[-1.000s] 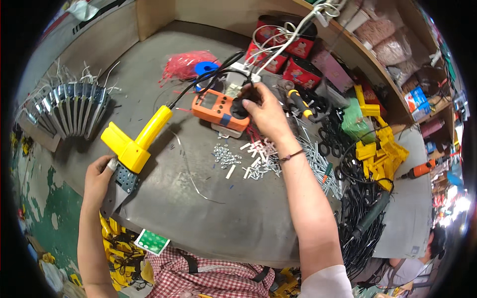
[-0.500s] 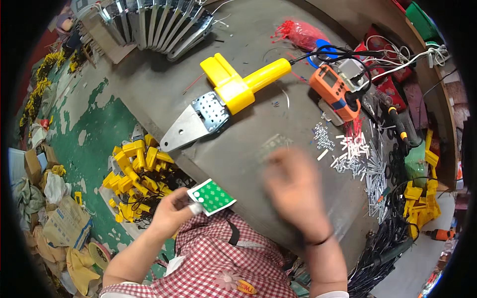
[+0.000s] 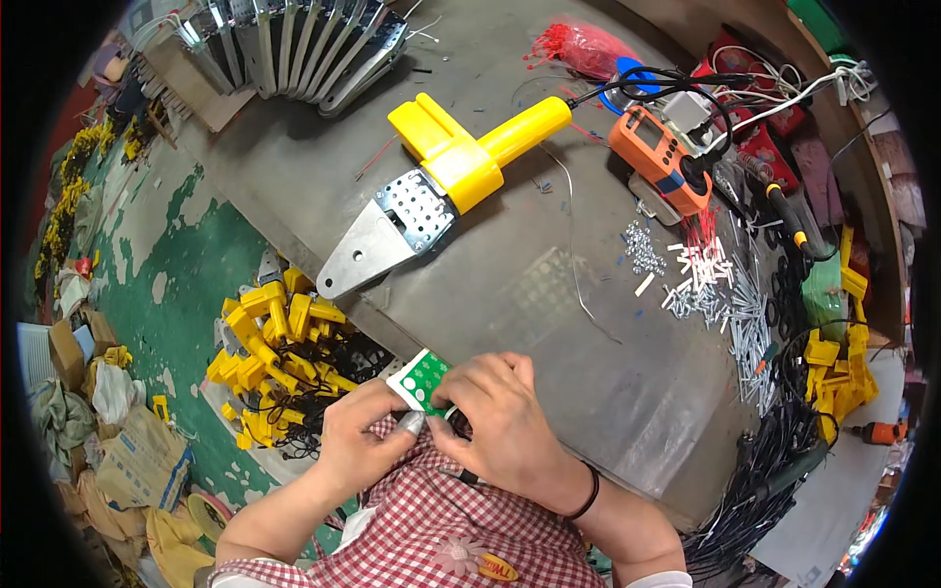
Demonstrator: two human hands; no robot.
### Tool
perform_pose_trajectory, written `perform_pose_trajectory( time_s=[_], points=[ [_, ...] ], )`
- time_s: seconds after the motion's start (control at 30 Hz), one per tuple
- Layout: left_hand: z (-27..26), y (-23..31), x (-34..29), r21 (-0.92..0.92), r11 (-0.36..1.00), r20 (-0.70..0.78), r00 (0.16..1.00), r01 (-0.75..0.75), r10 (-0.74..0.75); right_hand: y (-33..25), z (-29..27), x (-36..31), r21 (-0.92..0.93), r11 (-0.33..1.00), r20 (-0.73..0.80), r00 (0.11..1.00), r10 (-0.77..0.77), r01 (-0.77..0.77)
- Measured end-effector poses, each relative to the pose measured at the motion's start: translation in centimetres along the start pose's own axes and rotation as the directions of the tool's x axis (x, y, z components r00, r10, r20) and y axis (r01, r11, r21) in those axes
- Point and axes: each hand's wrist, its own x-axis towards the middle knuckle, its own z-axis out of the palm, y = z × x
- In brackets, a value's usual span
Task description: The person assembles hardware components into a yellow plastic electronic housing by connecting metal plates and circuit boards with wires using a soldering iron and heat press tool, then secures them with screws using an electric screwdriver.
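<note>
Two hands (image 3: 365,431) (image 3: 508,421) hold one green card (image 3: 423,380); one yellow tool (image 3: 463,176) lies apart.

I sit close against a grey worktable (image 3: 647,382) with a smooth, scuffed top, and light falls on it in a pale, soft sheen. To my left spreads a floor (image 3: 211,240), its green paint worn away in large, ragged whitish patches. Along the far right side of my table runs a brown wooden board (image 3: 730,18), and lower on my right there is a pale grey surface (image 3: 833,514), with bright glare beyond it
</note>
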Motion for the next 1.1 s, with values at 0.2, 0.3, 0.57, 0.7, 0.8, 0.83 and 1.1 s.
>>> perform_pose_trajectory(
  time_s=[0.2,0.3,0.57,0.7,0.8,0.83,1.1],
  points=[
    [-0.1,0.3,0.5,0.106,0.989,0.022,0.995,-0.101,0.099,0.8,-0.2,0.4,-0.001,1.000,0.008,1.000,-0.029,0.029],
    [-0.3,0.5,0.6,0.083,0.994,-0.001,0.998,-0.070,0.070,1.0,-0.3,0.7,0.027,0.999,0.030,0.999,-0.043,0.042],
    [-6.7,0.8,5.3,0.195,0.980,-0.052,0.997,-0.048,0.059,4.0,-4.1,7.1,-0.079,0.996,-0.254,0.966,-0.054,0.035],
    [-4.0,2.5,10.7,0.578,0.769,0.039,0.951,-0.272,0.307,6.7,-7.4,16.1,-0.489,0.872,-0.466,0.850,-0.246,-0.015],
    [-3.8,2.8,11.4,0.643,0.738,0.011,0.967,-0.203,0.256,7.7,-7.5,19.1,-0.604,0.793,-0.213,0.975,-0.062,-0.082],
    [-4.0,3.2,12.0,0.642,0.733,0.027,0.963,-0.224,0.270,8.5,-8.6,18.9,-0.462,0.887,-0.112,0.990,-0.087,0.026],
    [3.1,10.3,21.7,0.645,0.589,0.175,0.844,-0.488,0.508,13.7,-19.1,8.3,-0.376,0.865,-0.762,0.642,-0.085,-0.332]
  ],
)
